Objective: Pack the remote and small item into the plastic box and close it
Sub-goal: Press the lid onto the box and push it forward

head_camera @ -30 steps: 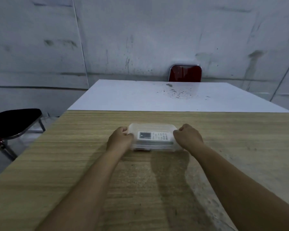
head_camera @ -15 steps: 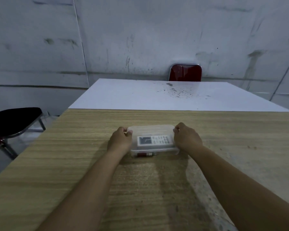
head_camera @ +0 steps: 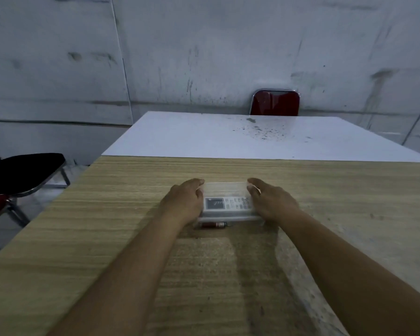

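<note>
A clear plastic box (head_camera: 226,188) with its lid on lies on the wooden table (head_camera: 102,229). A white remote (head_camera: 228,203) with a small screen shows through the lid. A small red and silver cylinder (head_camera: 214,224) shows at the box's near bottom edge; whether it lies inside or just outside, I cannot tell. My left hand (head_camera: 183,202) wraps the box's left end. My right hand (head_camera: 273,204) holds the right end with its fingers along the side.
A white table (head_camera: 228,138) butts against the far edge of the wooden one. A red chair (head_camera: 274,103) stands behind it by the grey wall. A black chair seat (head_camera: 22,173) is at the left.
Both hands went from fists at the box's ends to fingers reaching along its sides. The box sits slightly nearer me, and the red cylinder now shows at its front edge.
</note>
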